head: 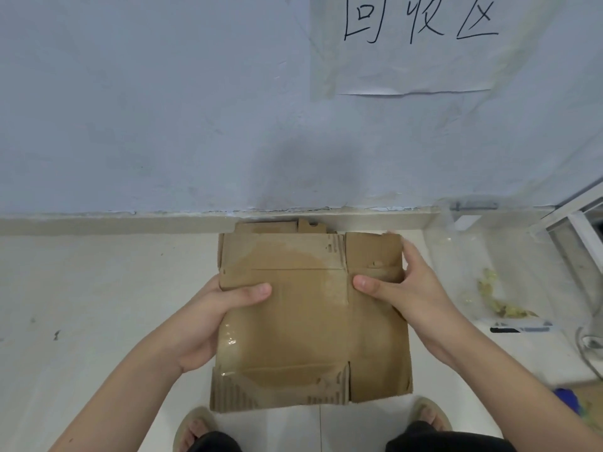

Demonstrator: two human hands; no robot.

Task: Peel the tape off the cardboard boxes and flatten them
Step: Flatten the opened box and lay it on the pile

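Observation:
A flattened brown cardboard box is held level above the floor in the middle of the head view. Its surface is torn in patches, and a strip of clear tape shines along its left side. My left hand grips the box's left edge, thumb on top. My right hand grips the right edge, with the thumb pressed on the upper face and fingers curled round the far flap. More flattened cardboard lies on the floor against the wall, mostly hidden behind the held box.
A pale wall with a taped paper sign rises just ahead. A clear plastic bag with yellowish scraps lies at right on the tiled floor. A black pen lies beside it. My sandalled feet stand below.

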